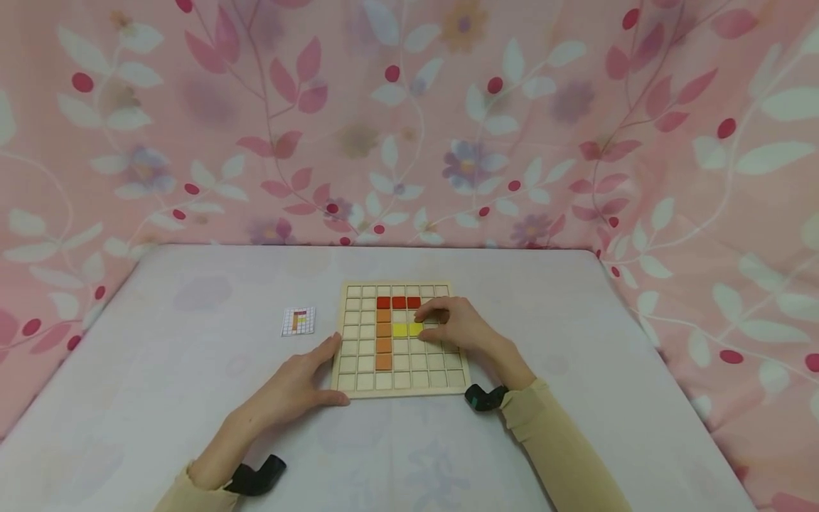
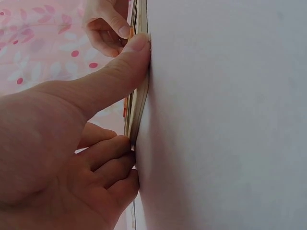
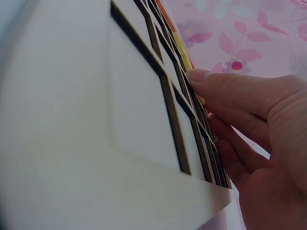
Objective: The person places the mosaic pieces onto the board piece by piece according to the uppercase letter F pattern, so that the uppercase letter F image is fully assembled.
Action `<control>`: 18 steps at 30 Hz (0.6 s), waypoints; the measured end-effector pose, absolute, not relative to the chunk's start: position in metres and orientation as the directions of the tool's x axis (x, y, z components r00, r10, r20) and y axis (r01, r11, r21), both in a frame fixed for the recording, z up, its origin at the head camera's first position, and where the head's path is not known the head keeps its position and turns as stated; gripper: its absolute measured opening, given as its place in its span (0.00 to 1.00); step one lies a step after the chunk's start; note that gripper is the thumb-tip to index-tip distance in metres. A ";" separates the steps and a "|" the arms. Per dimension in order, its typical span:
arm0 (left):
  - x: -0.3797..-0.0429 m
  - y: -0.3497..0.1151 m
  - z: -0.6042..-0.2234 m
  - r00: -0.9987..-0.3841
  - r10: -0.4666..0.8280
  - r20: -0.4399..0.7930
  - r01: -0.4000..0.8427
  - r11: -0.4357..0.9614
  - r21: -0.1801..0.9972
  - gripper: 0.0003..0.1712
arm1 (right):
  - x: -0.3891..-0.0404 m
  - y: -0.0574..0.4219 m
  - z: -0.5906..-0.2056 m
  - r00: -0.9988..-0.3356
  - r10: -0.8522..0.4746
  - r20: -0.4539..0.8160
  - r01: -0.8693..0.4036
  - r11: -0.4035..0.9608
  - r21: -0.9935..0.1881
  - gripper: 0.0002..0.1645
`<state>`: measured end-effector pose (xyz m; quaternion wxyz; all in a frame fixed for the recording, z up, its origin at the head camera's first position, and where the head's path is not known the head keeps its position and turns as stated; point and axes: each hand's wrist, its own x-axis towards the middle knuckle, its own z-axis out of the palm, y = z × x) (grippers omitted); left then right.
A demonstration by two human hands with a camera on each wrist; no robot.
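Note:
A pale wooden grid board [image 1: 401,392] lies on the table. Three red tiles [image 1: 399,302] form a row near its top, and several orange tiles [image 1: 383,345] run down a column below the leftmost red one. To the right of that column sit two yellow tiles [image 1: 399,330], side by side. My left hand [image 1: 291,387] holds the board's near left corner, thumb on the front edge and fingers along the left side. With thumb and forefinger, my right hand [image 1: 463,326] pinches the right yellow tile [image 1: 414,329]; in the right wrist view, its fingertips [image 3: 197,75] are at the grid surface.
A small pattern card [image 1: 298,321] with a coloured grid lies left of the board. The table has a pale cloth [image 1: 211,306], and a pink floral curtain [image 1: 409,128] hangs behind and at the sides. Both wrists carry black camera mounts [image 1: 258,476].

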<state>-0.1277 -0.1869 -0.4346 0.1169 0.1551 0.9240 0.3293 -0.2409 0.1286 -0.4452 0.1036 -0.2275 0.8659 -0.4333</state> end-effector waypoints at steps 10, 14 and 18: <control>-0.132 -0.188 -0.432 -0.924 0.370 -0.099 0.226 0.736 0.638 0.63 | -0.243 0.128 -0.441 -0.881 -0.474 -0.012 -0.267 0.517 -0.813 0.16; -0.131 -0.188 -0.433 -0.923 0.369 -0.111 0.215 0.733 0.646 0.63 | -0.243 0.134 -0.433 -0.885 -0.465 -0.037 -0.240 0.522 -0.818 0.16; -0.130 -0.188 -0.434 -0.925 0.359 -0.125 0.192 0.726 0.660 0.63 | -0.244 0.148 -0.420 -0.912 -0.410 0.034 -0.262 0.516 -0.816 0.16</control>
